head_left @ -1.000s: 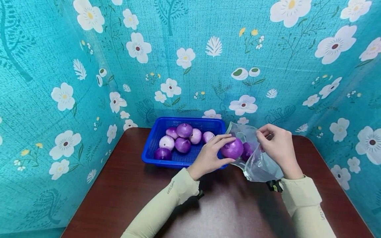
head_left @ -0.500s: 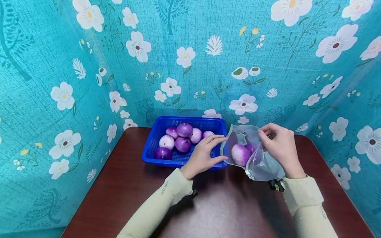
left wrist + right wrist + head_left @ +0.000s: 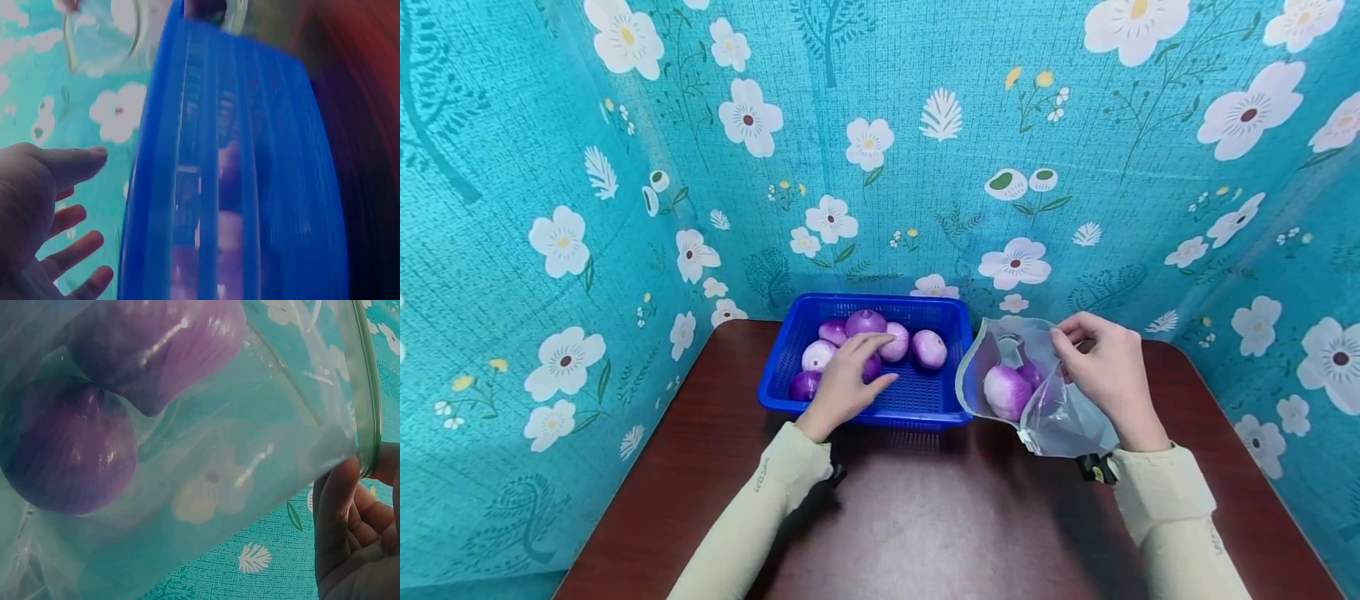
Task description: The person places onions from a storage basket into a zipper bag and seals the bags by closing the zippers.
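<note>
My left hand (image 3: 847, 379) hovers over the front left of a blue plastic basket (image 3: 917, 414), its fingers loosely spread and holding nothing. Several purple onions lie in the basket, among them a pale one (image 3: 929, 349) at its right end. In the left wrist view the hand (image 3: 44, 225) shows beside the basket's wall (image 3: 237, 156). With thumb and fingers my right hand (image 3: 1105, 367) pinches the rim of a clear zip bag (image 3: 1067, 427), keeping its mouth apart. Two onions sit in the bag, seen in the right wrist view as a lower onion (image 3: 69, 450) and an upper onion (image 3: 162, 347).
Both the basket and the bag stand on a dark red-brown table (image 3: 940, 517). A teal curtain (image 3: 925, 208) with white flowers hangs behind and at both sides. The bag lies close against the basket's right side.
The left hand has let an onion go into the bag, then moved left, over the basket. The right hand keeps hold of the bag's rim, almost still.
</note>
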Motion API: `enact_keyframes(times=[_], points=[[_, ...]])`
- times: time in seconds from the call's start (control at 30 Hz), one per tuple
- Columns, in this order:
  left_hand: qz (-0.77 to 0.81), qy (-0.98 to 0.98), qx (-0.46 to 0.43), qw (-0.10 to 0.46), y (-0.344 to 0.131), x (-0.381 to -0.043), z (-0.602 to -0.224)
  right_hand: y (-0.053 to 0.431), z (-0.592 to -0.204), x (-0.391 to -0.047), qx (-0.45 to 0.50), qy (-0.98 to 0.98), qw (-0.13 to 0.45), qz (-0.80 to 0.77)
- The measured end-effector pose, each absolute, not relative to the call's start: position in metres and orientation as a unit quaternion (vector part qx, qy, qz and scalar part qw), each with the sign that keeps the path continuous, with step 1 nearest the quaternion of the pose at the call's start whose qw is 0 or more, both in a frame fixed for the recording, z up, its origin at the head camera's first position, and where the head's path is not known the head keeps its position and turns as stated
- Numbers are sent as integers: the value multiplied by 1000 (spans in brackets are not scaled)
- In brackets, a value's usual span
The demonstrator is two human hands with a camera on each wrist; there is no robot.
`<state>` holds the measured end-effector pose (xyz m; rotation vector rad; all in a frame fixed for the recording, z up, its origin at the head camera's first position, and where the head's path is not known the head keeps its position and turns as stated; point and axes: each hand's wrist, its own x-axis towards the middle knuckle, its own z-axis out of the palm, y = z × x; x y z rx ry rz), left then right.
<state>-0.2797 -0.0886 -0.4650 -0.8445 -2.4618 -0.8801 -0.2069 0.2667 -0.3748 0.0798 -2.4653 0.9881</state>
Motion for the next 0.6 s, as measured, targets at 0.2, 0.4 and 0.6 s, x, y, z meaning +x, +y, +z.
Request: enact_keyframes(times=[0.2, 0.4, 0.6], points=[[-273, -916, -223, 191, -127, -287, -466, 265, -376, -205, 25, -900, 237, 365], [-211, -954, -162, 139, -156, -285, -469, 264, -381, -204, 30, -899, 242, 364], [-176, -972, -140, 75, -167, -283, -469, 264, -385, -206, 39, -896, 244, 368]])
